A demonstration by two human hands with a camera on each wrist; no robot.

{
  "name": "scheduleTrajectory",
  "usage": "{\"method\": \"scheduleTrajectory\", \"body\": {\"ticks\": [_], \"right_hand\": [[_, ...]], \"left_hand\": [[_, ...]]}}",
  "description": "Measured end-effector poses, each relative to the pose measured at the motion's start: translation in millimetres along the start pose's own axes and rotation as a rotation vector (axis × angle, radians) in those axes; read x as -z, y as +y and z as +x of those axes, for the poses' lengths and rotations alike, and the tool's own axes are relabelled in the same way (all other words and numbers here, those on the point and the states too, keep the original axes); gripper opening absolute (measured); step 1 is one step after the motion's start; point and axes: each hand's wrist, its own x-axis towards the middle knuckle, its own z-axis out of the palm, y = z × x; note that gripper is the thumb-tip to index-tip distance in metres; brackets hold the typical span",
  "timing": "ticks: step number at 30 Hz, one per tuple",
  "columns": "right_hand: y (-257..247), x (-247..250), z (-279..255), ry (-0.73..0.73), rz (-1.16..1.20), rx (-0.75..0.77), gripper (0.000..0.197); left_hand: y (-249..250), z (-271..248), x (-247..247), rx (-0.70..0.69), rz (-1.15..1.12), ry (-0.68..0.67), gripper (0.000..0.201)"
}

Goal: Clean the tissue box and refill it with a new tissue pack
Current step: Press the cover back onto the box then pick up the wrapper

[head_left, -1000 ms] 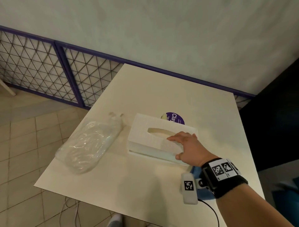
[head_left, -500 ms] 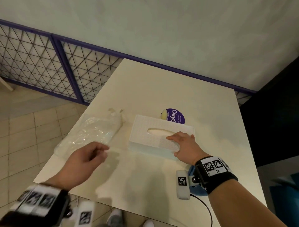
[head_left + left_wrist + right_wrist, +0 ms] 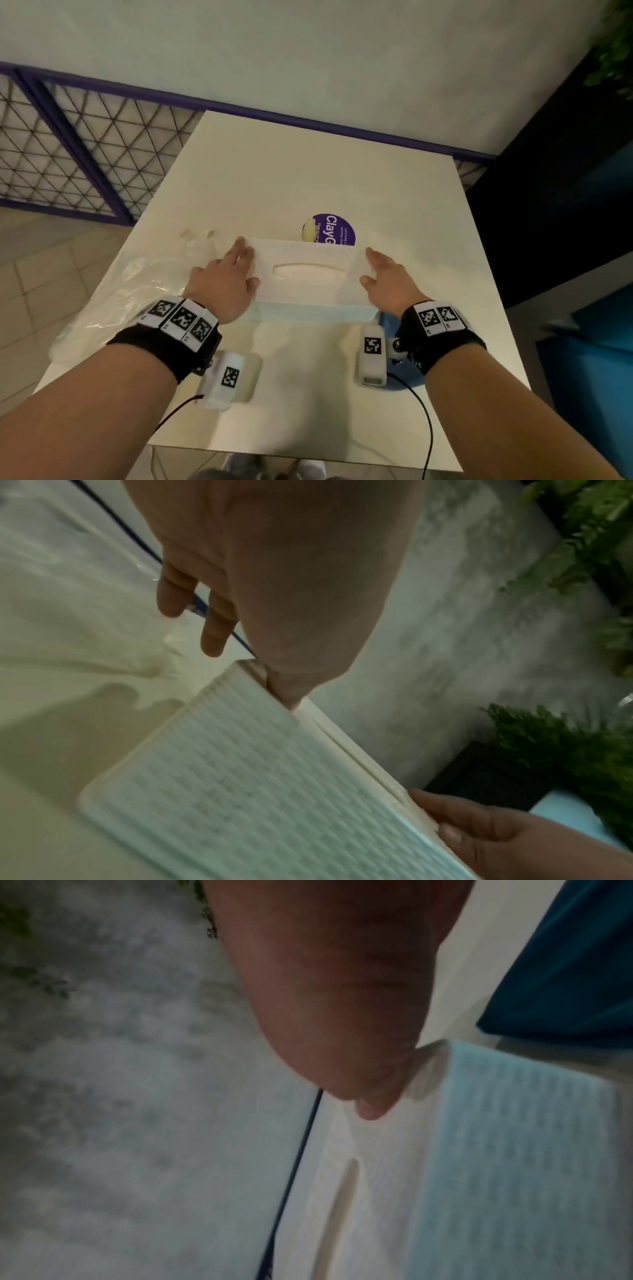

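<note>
While the left hand (image 3: 224, 284) and right hand (image 3: 387, 282) grip opposite ends of the tissue box (image 3: 308, 274) between them on the table (image 3: 308, 171), the lid should lift evenly, thumbs at the seam, avoiding tilt.

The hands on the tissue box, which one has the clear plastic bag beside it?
The left hand; the plastic bag lies just outside it, while the right hand is at the tissue box's other end.
</note>
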Motion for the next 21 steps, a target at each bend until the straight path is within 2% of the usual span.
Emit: {"method": "scheduleTrajectory", "body": {"ticks": [6, 11, 18, 21], "right_hand": [[-2, 3, 3, -0.168, -0.327, -0.032, 0.070], [-11, 3, 6, -0.184, -0.530, -0.047, 0.074], [-17, -2, 0, -0.152, -0.506, -0.086, 0.071], [-31, -5, -4, -0.018, -0.421, 0.051, 0.061]], "left_hand": [[11, 4, 12, 0.012, 0.290, -0.044, 0.066], [18, 7, 11, 0.026, 0.366, -0.058, 0.066], [20, 7, 6, 0.082, 0.215, -0.111, 0.065], [24, 9, 7, 0.115, 0.209, -0.112, 0.065]]}}
